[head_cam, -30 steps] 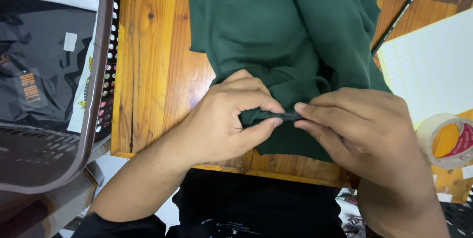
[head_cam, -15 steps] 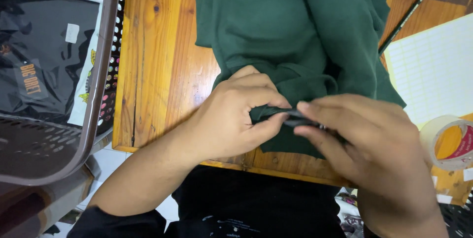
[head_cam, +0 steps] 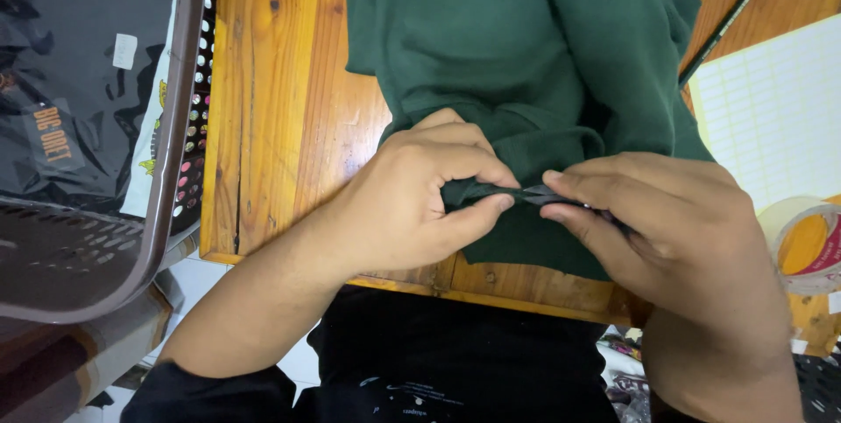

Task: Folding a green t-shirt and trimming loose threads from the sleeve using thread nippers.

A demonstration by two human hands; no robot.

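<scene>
A dark green garment (head_cam: 517, 55) is laid flat on the wooden table (head_cam: 280, 125), its lower edge near the table's front rim. A small fold of this edge is pinched between thumb and fingers of the left hand (head_cam: 420, 200) and of the right hand (head_cam: 674, 230), the two grips set just beside each other. A perforated brown basket (head_cam: 166, 169) stands to the left; a pencil (head_cam: 723, 27), lined paper (head_cam: 775, 108) and a tape roll (head_cam: 806, 243) lie to the right.
</scene>
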